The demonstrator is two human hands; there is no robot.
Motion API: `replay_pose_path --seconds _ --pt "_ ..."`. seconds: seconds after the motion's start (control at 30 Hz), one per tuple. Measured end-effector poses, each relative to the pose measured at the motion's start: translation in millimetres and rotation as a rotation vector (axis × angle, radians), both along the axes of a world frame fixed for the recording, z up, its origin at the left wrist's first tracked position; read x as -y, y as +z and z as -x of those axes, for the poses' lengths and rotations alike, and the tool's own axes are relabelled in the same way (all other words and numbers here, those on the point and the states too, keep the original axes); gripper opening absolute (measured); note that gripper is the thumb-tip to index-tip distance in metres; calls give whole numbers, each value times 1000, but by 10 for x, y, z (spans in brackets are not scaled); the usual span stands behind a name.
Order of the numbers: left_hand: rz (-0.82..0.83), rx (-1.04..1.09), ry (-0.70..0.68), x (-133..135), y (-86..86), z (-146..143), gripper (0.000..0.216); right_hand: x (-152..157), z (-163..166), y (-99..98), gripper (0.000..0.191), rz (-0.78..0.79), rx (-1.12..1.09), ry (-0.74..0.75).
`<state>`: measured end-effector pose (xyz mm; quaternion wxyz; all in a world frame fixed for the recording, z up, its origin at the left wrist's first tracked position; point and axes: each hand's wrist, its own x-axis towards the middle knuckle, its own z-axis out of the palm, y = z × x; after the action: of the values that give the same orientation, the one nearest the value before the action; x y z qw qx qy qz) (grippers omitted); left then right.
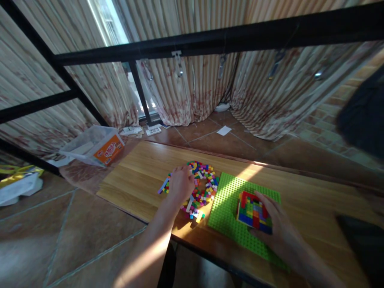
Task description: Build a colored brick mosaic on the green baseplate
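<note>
Small multicoloured toy bricks [207, 192] lie in a loose ring on the wooden bench. My left hand [181, 182] reaches into the left side of this ring, its fingers curled down; whatever they pinch is hidden. To the right lies a bright green studded baseplate [228, 200]. Over it is a boxy block built of toy bricks [253, 212], with red, blue, green and yellow studs on top. My right hand [276, 218] grips this block from the right, fingers along the far side and thumb at the near side. Whether it rests on the baseplate I cannot tell.
A clear plastic bin [90, 148] with an orange label stands beyond the bench's left end. Black metal bars [192, 45] cross in front of striped curtains [204, 88]. A dark flat object [360, 240] is at the right. Papers [224, 130] lie on the tiled floor.
</note>
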<state>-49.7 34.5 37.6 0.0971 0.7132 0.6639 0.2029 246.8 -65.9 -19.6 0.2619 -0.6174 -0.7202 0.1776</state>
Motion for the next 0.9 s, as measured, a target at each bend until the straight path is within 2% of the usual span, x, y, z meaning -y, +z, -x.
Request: replay_pose_path --seconds 0.17,0.47,0.6,0.67,0.73,0.83,0.9 --pt "11 -116 12 -151 -62 87 28 27 -48 49 87 -64 76 8" --pt "8 -191 57 -96 -19 -32 20 33 -88 49 85 -62 79 -7" --pt "-56 -142 36 -128 -20 -5 21 89 -66 219 82 -3 -12 -14" --pt "-126 -2 25 -133 -2 -30 23 141 -69 367 81 17 -130 -19" --pt "-153 260 -5 -97 25 -110 27 184 -77 506 75 7 -322 -17" --pt "-2 728 -171 79 50 -344 30 193 -79 612 54 -63 -619 -143" --pt "123 907 -262 260 43 -550 29 164 -55 603 41 -104 -742 -221"
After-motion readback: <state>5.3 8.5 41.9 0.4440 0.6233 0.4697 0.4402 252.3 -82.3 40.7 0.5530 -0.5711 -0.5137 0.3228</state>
